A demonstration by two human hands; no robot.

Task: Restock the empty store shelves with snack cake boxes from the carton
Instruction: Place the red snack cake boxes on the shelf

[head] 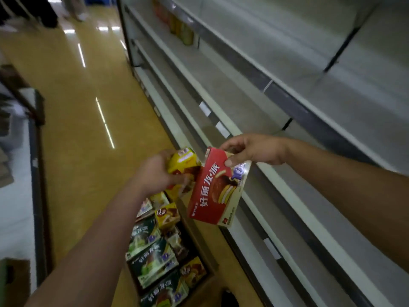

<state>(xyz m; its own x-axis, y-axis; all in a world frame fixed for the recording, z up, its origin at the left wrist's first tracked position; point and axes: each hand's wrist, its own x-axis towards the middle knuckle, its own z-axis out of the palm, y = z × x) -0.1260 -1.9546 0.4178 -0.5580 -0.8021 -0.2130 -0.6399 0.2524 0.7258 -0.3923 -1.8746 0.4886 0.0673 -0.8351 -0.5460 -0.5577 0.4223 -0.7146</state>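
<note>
The red snack cake box hangs tilted in the air just in front of the empty shelves, above the carton. The right hand pinches it by its upper end, thumb on the printed face and fingers behind. It looks like thin, stiff cardboard, probably light for its size. The glossy print may be slippery, and the faces would likely dent under a hard squeeze. A safer hold would be across the narrow sides or edges, where the board is stiffest, not at 1 corner.

Touching it on the left is a smaller yellow box, with the left hand curled round it.

Below both hands, the carton stands on the floor against the shelf base, holding more green boxes and yellow ones. Far along an upper shelf stand a few blurred products.
</note>
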